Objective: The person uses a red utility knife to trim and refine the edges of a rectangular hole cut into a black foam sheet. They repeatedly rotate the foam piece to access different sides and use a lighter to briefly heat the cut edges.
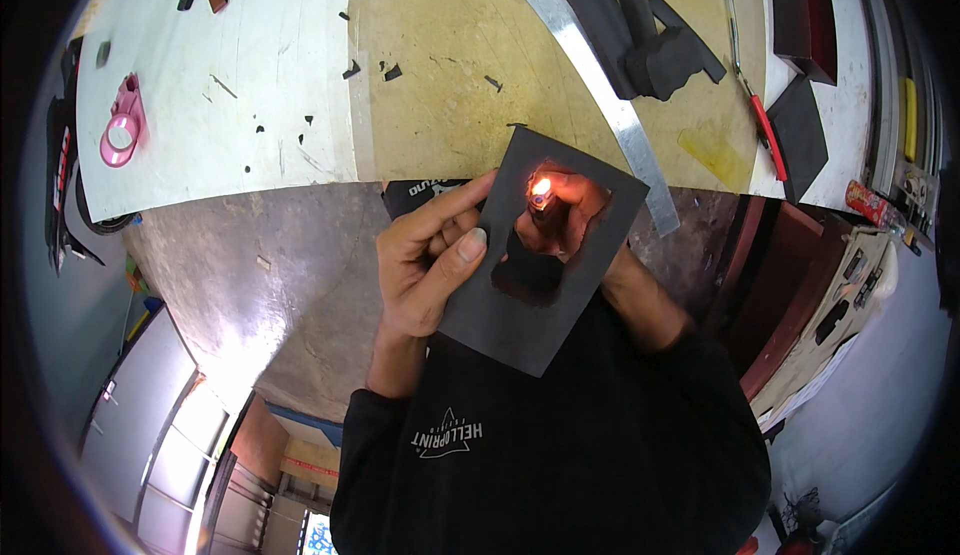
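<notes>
While the left hand (430, 255) pinches the edge of a flat, matte black sheet (545, 255) with a rough cut-out window, its grip closed on it, the right hand (575, 210) behind holds a lit lighter (541, 195) in a closed grip, the flame glowing through the window. Beyond, a pale tabletop (250, 105) carries a curved metal strip (600, 85), black foam offcuts (650, 35), a pink plastic ring tool (122, 125) and a red-handled tool (765, 120). A red tube with printed label (870, 205) lies at the right rim.
</notes>
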Available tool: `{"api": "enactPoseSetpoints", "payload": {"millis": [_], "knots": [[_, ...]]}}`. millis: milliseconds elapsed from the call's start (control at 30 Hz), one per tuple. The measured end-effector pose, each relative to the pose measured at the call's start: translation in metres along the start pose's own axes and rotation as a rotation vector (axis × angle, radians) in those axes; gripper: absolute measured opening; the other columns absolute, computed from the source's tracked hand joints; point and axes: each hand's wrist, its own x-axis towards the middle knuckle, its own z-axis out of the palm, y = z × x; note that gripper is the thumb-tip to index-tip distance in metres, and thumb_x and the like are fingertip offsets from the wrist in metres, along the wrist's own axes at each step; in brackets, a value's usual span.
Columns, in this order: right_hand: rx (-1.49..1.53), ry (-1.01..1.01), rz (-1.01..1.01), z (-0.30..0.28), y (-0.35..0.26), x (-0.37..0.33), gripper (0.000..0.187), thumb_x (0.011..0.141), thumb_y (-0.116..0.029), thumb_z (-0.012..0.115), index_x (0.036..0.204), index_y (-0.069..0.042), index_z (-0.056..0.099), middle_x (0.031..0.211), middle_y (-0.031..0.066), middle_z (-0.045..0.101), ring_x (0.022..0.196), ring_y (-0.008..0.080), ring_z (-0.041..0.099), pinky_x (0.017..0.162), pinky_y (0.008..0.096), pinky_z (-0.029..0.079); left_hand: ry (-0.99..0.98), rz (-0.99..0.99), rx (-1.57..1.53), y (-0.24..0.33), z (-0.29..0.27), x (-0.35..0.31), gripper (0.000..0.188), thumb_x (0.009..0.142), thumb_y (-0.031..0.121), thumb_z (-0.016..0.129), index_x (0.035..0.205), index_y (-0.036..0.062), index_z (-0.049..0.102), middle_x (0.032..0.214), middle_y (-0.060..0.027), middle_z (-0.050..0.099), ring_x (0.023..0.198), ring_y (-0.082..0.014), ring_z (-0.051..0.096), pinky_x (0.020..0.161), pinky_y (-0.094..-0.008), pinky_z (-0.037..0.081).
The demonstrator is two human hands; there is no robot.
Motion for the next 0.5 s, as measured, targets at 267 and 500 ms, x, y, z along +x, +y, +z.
{"api": "enactPoseSetpoints", "payload": {"millis": [267,500], "knots": [[-0.456,0.060,-0.358,0.001,0.011,0.002,0.014,0.090,-0.008,0.059,0.100,0.001,0.062,0.075,0.0048,0.064,0.060,0.0077,0.060,0.047,0.0215,0.045,0.003,-0.012,-0.015,-0.002,-0.001,0.001,0.042,0.088,0.008,0.059,0.126,-0.0087,0.052,0.074,-0.0029,0.055,0.063,-0.0057,0.052,0.059,-0.0176,0.037],[-0.250,0.008,-0.110,0.000,-0.010,0.001,0.027,0.096,-0.023,0.050,0.101,0.001,0.061,0.076,0.0054,0.065,0.058,0.0107,0.060,0.049,0.0237,0.047,0.002,-0.004,-0.019,-0.002,0.001,0.001,0.042,0.089,0.009,0.059,0.126,-0.0088,0.052,0.074,-0.0036,0.056,0.065,-0.0071,0.053,0.060,-0.0180,0.038]]}}
